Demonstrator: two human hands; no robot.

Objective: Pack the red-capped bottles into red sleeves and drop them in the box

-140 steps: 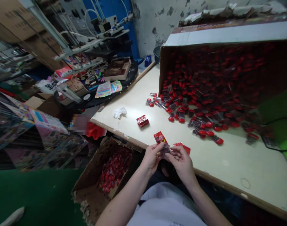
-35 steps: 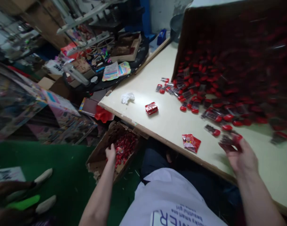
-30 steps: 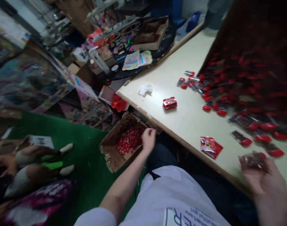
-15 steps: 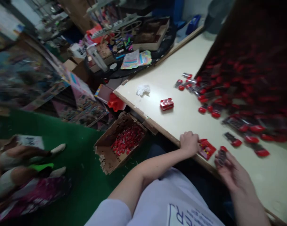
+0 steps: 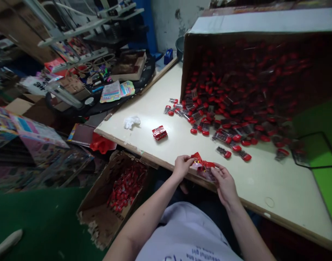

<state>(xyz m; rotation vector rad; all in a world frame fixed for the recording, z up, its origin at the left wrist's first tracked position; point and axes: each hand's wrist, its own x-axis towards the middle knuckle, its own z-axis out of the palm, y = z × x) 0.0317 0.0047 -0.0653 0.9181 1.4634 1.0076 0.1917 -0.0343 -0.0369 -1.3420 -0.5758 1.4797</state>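
Observation:
My left hand [image 5: 181,166] pinches a small red printed packet [image 5: 196,158] over the table's front edge. In my right hand [image 5: 226,184], thumb and fingers grip a small clear container with a red cap [image 5: 209,173]. Container and packet meet between the two hands; whether the container is partly inside the packet I cannot tell. Many similar red-capped containers [image 5: 205,127] spill onto the table from a large carton [image 5: 258,21] lying on its side. A stack of red packets [image 5: 159,133] sits left of them.
Below the table's left edge stands a torn cardboard box [image 5: 93,204] with red packed pieces inside. A crumpled white tissue [image 5: 131,122] and a rubber band [image 5: 269,202] lie on the table [image 5: 253,181]. At the back left, a machine stands by a cluttered black round surface [image 5: 86,110].
The view has swung right. My hands have come together, and the red-capped container, earlier apart in my right hand, now meets the red packet in my left.

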